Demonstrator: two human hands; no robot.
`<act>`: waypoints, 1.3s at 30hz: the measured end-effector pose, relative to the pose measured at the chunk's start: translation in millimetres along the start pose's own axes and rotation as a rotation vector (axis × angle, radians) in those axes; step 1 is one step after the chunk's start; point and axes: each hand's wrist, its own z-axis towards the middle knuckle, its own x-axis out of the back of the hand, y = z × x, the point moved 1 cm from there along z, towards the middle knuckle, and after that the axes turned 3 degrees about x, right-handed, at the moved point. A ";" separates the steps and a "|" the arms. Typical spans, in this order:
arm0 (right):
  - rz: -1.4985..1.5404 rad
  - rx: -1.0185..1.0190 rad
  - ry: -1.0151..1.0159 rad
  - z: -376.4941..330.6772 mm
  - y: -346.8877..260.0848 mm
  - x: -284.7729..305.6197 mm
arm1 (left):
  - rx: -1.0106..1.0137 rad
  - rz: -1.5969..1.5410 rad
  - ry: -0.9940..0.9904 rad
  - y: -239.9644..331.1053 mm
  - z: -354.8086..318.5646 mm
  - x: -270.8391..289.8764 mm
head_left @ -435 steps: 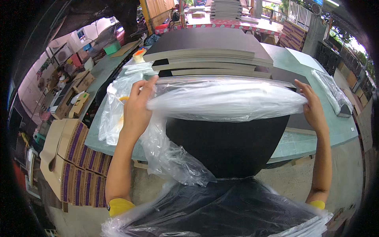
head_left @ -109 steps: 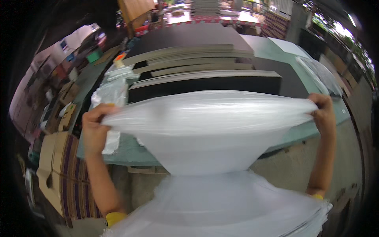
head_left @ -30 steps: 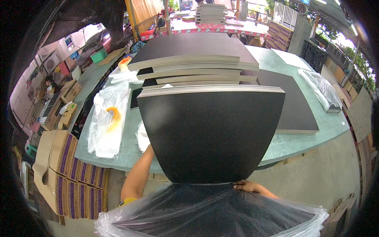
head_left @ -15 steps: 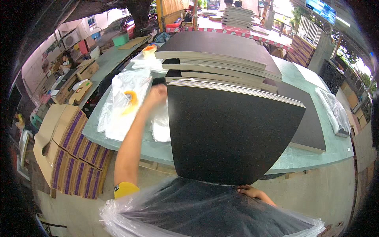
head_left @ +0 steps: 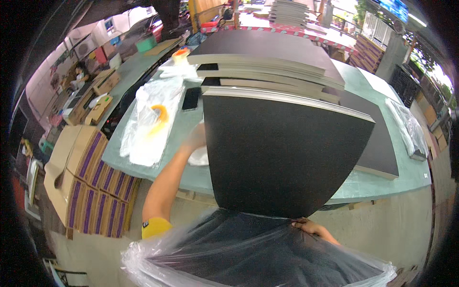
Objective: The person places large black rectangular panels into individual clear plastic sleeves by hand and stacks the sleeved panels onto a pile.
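Note:
A stack of black boards (head_left: 287, 153) stands tilted up against the table edge. Its lower part is inside a clear plastic bag (head_left: 248, 256) that spreads toward me. At the bag's mouth, my right hand (head_left: 308, 226) is closed with its fingers on the plastic edge, against the boards. My left hand (head_left: 197, 136) is at the left edge of the stack, smeared by motion, its fingers partly hidden behind the boards. Just beyond it lies a dark, flat rectangular thing like a phone (head_left: 191, 98). Some white plastic (head_left: 199, 157) shows under my left hand.
More black boards (head_left: 267, 45) are piled on the green table (head_left: 416, 179). To the left lie clear bags (head_left: 143, 136) with a yellow-orange tape roll (head_left: 160, 114). A wrapped pack (head_left: 406, 126) is at the right. Flattened cartons (head_left: 91, 186) stand at the left.
My left hand has come down and nearer, from beside the phone-like thing to the left edge of the stack, uncovering that thing. My right hand keeps its place on the bag.

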 end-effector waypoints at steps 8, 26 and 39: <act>0.047 -0.050 0.017 -12.7 -23.8 3.7 | 0.665 -0.743 0.414 19.7 23.8 37.8; -0.231 0.000 -0.108 -26.6 -39.3 45.3 | 0.035 -0.034 0.855 185.4 -98.0 162.0; -0.557 0.796 0.525 -121.0 -240.1 57.3 | -0.163 -0.512 -0.469 280.0 -73.4 36.4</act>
